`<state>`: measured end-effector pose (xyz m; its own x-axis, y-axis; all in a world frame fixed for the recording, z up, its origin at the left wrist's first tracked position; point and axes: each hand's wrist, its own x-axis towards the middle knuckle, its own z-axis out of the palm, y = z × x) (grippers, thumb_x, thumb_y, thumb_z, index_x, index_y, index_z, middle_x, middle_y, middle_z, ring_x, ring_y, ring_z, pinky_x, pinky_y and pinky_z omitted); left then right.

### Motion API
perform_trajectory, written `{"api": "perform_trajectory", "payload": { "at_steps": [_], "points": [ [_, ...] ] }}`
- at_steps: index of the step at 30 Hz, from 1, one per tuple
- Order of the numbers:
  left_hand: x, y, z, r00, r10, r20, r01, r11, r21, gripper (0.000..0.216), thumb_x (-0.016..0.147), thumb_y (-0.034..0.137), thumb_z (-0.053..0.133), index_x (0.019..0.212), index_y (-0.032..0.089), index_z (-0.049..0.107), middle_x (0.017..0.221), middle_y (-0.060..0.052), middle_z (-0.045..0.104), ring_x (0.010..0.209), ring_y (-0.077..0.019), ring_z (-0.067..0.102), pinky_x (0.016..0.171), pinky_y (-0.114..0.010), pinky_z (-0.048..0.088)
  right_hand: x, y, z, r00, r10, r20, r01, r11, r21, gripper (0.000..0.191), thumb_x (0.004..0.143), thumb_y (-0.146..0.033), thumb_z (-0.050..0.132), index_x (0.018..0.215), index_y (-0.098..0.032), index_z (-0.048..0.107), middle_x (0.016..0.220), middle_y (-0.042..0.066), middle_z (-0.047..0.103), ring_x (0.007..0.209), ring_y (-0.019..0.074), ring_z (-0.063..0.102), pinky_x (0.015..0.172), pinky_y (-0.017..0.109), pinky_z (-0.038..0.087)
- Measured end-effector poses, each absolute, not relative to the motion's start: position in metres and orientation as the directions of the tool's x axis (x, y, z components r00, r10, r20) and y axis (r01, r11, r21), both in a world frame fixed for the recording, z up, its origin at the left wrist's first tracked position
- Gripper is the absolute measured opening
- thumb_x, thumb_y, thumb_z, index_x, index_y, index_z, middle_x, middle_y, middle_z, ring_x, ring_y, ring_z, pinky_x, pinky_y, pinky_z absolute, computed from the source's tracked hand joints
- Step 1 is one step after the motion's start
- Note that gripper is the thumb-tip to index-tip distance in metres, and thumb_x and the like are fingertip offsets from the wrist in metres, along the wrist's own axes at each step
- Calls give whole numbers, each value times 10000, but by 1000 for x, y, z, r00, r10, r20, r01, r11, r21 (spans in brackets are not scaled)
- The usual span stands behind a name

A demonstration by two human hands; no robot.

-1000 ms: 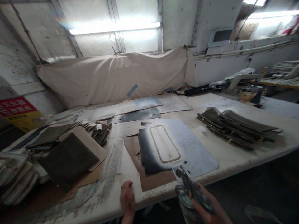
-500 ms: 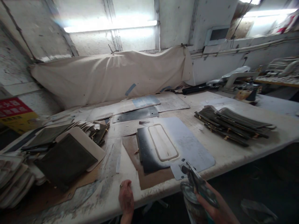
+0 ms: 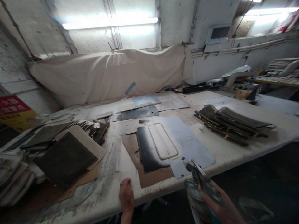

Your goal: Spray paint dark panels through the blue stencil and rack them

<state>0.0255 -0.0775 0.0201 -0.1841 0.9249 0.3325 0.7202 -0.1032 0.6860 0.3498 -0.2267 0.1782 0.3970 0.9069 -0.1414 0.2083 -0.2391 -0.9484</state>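
My right hand (image 3: 221,207) grips a metal spray gun (image 3: 201,180) with a cup beneath it, held just off the table's near edge. Its nozzle points toward a grey metal template plate (image 3: 187,143) with a rounded rectangular opening (image 3: 163,141). Under the plate lies a dark panel (image 3: 147,151) on brown cardboard (image 3: 151,177). My left hand (image 3: 126,196) rests flat on the white table's (image 3: 233,152) front edge, holding nothing, a ring on one finger.
A stack of dark panels (image 3: 233,124) lies at the right. Dark and beige pieces (image 3: 67,149) pile up at the left. Flat metal sheets (image 3: 140,109) lie farther back, before a draped cloth (image 3: 112,74). Another bench with clutter (image 3: 268,81) stands far right.
My right hand with the spray gun has drifted slightly right and down, away from the plate. My left hand stays on the table edge.
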Motion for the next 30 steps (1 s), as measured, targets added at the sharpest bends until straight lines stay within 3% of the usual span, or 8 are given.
{"api": "perform_trajectory", "payload": {
  "at_steps": [3,6,10,16,24,30],
  "points": [
    [20,-79,22,-188,923,335,716,-105,690,261,756,288,335,731,198,579,740,-61,630,743,-199,587,712,-344,482,335,-227,185,420,895,-152,160,-238,-958,323,610,-432,680,827,-195,658,733,36,694,783,243,643,703,269,517],
    [13,-81,22,-186,920,344,711,-116,694,257,758,284,338,730,197,578,733,-59,631,733,-195,588,702,-333,484,319,-228,189,417,898,-140,178,-232,-956,361,590,-441,685,838,-180,671,761,53,701,774,248,643,714,281,519],
    [4,-84,21,-180,918,352,707,-128,695,256,761,268,333,736,198,578,738,-58,632,733,-191,590,699,-328,486,298,-229,189,390,915,-104,242,-211,-947,367,635,-424,653,893,-163,665,869,79,702,840,251,632,781,292,500],
    [-8,-86,20,-170,915,365,706,-145,693,241,757,252,343,723,196,575,726,-58,629,722,-191,587,684,-324,483,272,-231,193,284,956,-76,284,-159,-945,368,711,-385,601,988,-145,637,837,76,686,812,227,625,760,283,492],
    [-14,-87,20,-167,910,381,699,-163,696,239,762,245,343,727,196,574,715,-53,623,713,-185,583,686,-323,484,254,-234,185,270,961,-65,313,-151,-938,275,729,-406,573,844,-163,627,754,49,643,760,209,601,735,265,482],
    [-13,-87,17,-175,905,387,697,-164,698,234,754,238,350,739,201,580,737,-53,629,731,-185,587,680,-319,487,256,-234,171,255,964,-72,309,-152,-939,361,777,-409,519,1010,-143,595,807,63,634,806,220,593,783,296,470]
  ]
}}
